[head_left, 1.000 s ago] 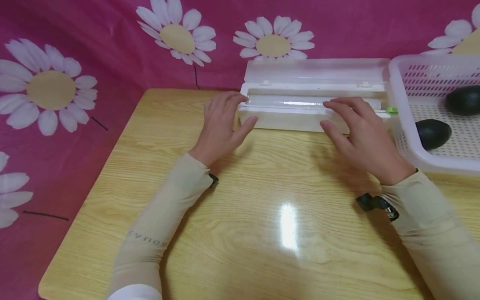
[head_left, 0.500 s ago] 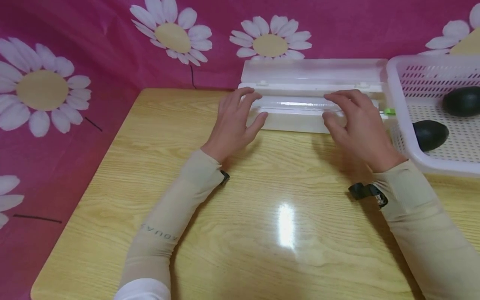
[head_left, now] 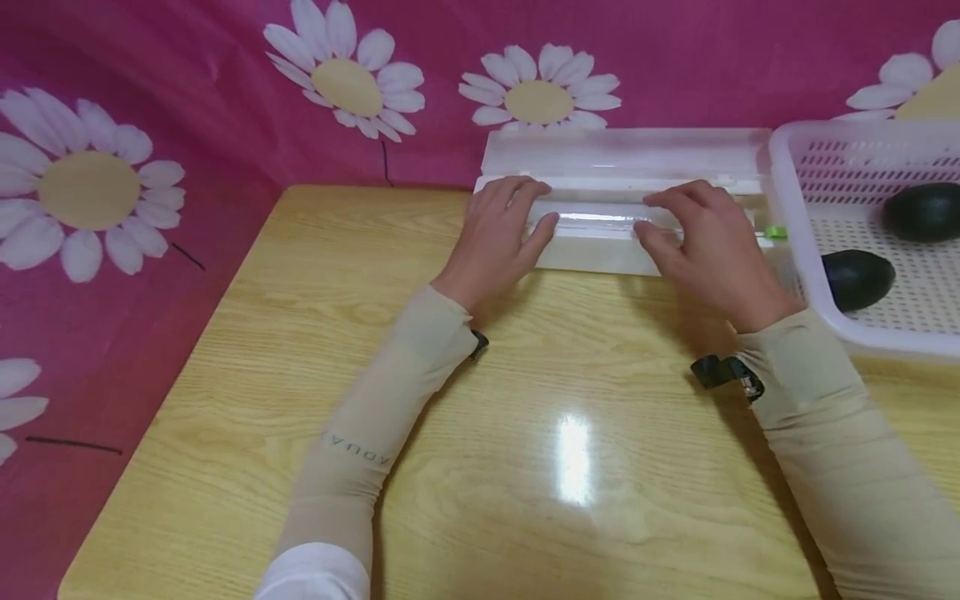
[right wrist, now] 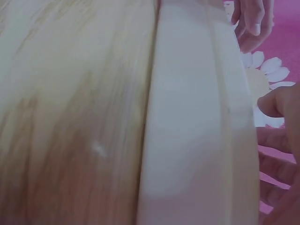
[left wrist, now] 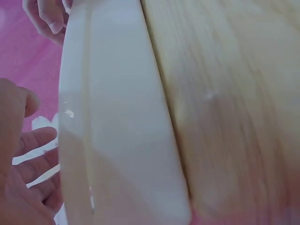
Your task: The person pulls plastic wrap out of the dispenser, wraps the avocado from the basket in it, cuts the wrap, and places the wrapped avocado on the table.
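A long white cling film dispenser (head_left: pixel 592 257) lies along the back of the table with its lid (head_left: pixel 622 154) raised. Inside it is a shiny roll of cling film (head_left: pixel 596 220). Over the roll's left part is my left hand (head_left: pixel 497 237), thumb and fingers spread apart. My right hand (head_left: pixel 708 246) is over the right part in a similar pose, its thumb near the roll. Whether the fingertips touch the film cannot be told. Both wrist views show the dispenser's front wall (left wrist: pixel 122 103), with gently bent fingers (right wrist: pixel 274 138) beyond its edge.
A white perforated basket (head_left: pixel 885 337) stands against the dispenser's right end, with two dark, smooth oval objects (head_left: pixel 858 279) inside. A green slider (head_left: pixel 776 232) sits at that end. A pink flowered cloth (head_left: pixel 442 50) hangs behind the wooden table (head_left: pixel 480 467).
My left hand has moved right and inward over the roll. My right hand has shifted slightly left, the gap between the hands narrowing. The dispenser has stayed in place.
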### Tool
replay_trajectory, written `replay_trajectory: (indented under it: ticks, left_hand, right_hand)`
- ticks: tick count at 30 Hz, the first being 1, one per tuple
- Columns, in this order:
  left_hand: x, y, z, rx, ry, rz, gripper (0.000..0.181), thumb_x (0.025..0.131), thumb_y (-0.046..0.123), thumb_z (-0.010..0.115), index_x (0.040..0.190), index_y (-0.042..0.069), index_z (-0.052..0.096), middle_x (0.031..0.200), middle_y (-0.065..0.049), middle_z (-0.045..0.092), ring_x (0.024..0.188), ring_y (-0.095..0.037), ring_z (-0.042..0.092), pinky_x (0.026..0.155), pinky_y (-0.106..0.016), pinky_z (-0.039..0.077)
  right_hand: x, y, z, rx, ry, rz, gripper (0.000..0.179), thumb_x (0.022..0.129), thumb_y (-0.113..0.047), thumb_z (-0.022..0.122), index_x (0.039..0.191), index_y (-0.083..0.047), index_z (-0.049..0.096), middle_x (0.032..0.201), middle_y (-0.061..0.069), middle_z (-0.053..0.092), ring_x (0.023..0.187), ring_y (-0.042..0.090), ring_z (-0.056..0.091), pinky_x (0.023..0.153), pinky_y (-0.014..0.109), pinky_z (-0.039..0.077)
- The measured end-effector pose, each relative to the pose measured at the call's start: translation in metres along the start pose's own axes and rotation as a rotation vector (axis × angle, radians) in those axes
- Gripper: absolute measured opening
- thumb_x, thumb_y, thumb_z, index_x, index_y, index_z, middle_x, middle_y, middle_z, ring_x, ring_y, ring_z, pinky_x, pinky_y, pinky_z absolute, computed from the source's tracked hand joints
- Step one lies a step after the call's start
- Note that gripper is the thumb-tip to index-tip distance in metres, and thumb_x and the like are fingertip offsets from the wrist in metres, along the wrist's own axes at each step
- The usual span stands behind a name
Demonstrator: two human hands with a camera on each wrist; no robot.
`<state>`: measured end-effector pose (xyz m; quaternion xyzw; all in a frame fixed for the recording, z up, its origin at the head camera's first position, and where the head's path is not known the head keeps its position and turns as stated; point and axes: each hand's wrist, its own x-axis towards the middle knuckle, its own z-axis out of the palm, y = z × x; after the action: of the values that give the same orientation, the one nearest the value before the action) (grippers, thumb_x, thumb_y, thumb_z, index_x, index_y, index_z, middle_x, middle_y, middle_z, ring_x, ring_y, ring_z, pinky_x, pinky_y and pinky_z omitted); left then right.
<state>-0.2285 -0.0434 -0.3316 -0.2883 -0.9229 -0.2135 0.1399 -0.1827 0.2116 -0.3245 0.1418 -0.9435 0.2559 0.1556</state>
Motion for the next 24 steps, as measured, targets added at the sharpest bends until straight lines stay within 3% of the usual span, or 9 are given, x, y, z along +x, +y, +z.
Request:
replay_trajectory:
  ticks: [9, 17, 24]
  left_hand:
    - [0.0074, 0.0061, 0.0116, 0.054, -0.031, -0.057, 0.037, 0.103, 0.036, 0.04, 0.128, 0.015, 0.057, 0.13, -0.003, 0.058, 0.122, -0.023, 0.049, 0.108, -0.037, 0.034]
    - [0.0084, 0.0057, 0.0097, 0.05, -0.049, -0.056, 0.034, 0.103, 0.036, 0.041, 0.108, 0.016, 0.069, 0.113, 0.002, 0.068, 0.115, -0.019, 0.055, 0.097, -0.034, 0.04]
    - [0.0077, 0.0046, 0.0103, 0.061, -0.071, -0.037, 0.037, 0.103, 0.035, 0.039, 0.095, 0.013, 0.069, 0.089, 0.001, 0.069, 0.088, -0.015, 0.063, 0.086, -0.033, 0.047]
  right_hand:
    - [-0.0025, 0.0075, 0.0008, -0.072, -0.018, 0.003, 0.043, 0.098, -0.034, 0.052, 0.123, 0.0, 0.063, 0.123, 0.026, 0.062, 0.115, 0.043, 0.054, 0.101, 0.056, 0.04]
    - [-0.0001, 0.0055, 0.0007, -0.133, -0.006, -0.018, 0.043, 0.099, -0.036, 0.051, 0.107, 0.001, 0.071, 0.11, 0.023, 0.07, 0.106, 0.044, 0.061, 0.095, 0.055, 0.044]
    - [-0.0024, 0.0064, 0.0016, -0.123, -0.059, 0.024, 0.046, 0.1, -0.04, 0.047, 0.108, -0.002, 0.071, 0.101, 0.021, 0.072, 0.094, 0.041, 0.063, 0.083, 0.054, 0.047]
